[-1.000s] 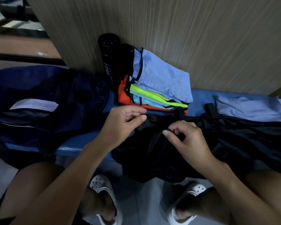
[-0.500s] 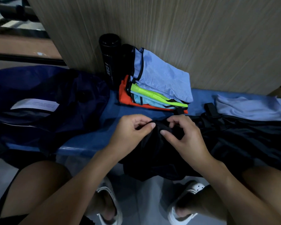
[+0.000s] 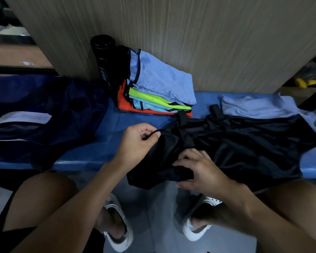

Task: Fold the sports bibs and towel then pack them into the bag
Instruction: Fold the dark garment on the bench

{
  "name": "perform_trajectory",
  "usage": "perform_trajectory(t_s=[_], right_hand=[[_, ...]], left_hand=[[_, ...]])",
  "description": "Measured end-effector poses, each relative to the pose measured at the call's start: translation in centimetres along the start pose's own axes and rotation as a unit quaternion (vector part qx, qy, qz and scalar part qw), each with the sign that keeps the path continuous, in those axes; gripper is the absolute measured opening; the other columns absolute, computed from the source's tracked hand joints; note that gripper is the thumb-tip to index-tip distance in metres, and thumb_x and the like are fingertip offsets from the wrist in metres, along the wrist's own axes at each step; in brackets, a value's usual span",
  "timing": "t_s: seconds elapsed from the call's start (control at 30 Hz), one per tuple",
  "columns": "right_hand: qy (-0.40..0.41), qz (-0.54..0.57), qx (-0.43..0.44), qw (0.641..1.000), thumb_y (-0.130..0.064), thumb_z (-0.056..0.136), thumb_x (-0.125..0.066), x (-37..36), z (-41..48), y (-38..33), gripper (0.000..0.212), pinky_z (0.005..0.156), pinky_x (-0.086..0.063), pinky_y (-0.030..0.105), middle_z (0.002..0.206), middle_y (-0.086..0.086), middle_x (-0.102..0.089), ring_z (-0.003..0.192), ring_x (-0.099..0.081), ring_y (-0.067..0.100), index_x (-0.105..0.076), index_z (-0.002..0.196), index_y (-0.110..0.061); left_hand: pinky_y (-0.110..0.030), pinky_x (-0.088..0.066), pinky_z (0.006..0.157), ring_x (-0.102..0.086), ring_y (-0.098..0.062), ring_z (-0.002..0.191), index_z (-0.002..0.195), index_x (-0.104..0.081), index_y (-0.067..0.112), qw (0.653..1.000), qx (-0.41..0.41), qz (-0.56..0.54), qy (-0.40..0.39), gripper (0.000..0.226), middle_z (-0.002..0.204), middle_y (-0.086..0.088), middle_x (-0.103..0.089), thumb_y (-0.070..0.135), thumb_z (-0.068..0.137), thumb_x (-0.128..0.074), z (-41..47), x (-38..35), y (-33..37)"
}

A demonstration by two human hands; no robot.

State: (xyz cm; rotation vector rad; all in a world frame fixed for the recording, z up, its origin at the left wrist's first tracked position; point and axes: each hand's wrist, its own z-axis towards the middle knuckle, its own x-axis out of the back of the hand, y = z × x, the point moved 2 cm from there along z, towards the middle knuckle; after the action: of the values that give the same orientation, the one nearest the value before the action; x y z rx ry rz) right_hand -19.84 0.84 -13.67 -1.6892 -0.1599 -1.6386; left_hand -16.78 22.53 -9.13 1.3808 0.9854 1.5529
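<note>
Writing: white letters run down the black bottle (image 3: 103,59), too blurred to read; the white label (image 3: 24,117) on the navy bag (image 3: 44,114) has print too small to read.
Black bib (image 3: 235,148): dark, sheer, crumpled across the blue bench (image 3: 108,128), its near edge hanging over the front.
Left hand (image 3: 137,143): pinches the bib's left edge between thumb and fingers.
Right hand (image 3: 201,170): curled, gripping a bunched fold at the front edge.
Folded bibs (image 3: 159,88): stacked by the wall, light blue over green and orange.
Towel (image 3: 259,106): pale lilac, behind the black bib.

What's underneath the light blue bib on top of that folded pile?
Under the light blue bib lie a neon green bib, another pale blue one and an orange bib at the bottom. Only their edges show.
</note>
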Motion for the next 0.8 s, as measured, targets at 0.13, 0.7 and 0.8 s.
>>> perform_trajectory(t_s=[0.13, 0.7, 0.8], right_hand=[[0.047, 0.007, 0.011, 0.999, -0.037, 0.077, -0.063, -0.2, 0.6, -0.2, 0.023, 0.085, -0.026, 0.018, 0.1, -0.012, -0.057, 0.099, -0.053, 0.008, -0.071, 0.097, -0.027], [0.278, 0.216, 0.005, 0.936, -0.029, 0.078, -0.078, 4.8, 3.6, -3.1, 0.016, 0.073, -0.049, 0.031, 0.077, -0.008, -0.063, 0.08, -0.06, 0.017, -0.071, 0.079, -0.015], [0.258, 0.281, -0.026, 0.924, -0.036, 0.078, -0.074, 4.7, 3.9, -2.9, 0.016, 0.074, -0.046, 0.027, 0.075, -0.009, -0.062, 0.077, -0.06, 0.015, -0.067, 0.075, -0.022]], left_hand=[[-0.017, -0.053, 0.072, -0.069, -0.004, 0.072, 0.081, -0.073, 0.017, 1.0, 0.008, -0.002, 0.003, 0.009, 0.074, 0.005, -0.073, 0.01, 0.088, -0.073, -0.3, 0.1, 0.1], [-0.021, -0.053, 0.081, -0.07, -0.007, 0.084, 0.091, -0.072, 0.027, 0.989, -0.049, -0.088, -0.112, 0.012, 0.089, 0.002, -0.075, 0.022, 0.08, -0.074, -1.8, 0.0, 2.4], [-0.021, -0.054, 0.083, -0.07, -0.007, 0.087, 0.097, -0.072, 0.026, 0.983, -0.046, -0.1, -0.148, 0.026, 0.095, -0.001, -0.075, 0.013, 0.076, -0.081, -2.0, 0.2, 2.3]])
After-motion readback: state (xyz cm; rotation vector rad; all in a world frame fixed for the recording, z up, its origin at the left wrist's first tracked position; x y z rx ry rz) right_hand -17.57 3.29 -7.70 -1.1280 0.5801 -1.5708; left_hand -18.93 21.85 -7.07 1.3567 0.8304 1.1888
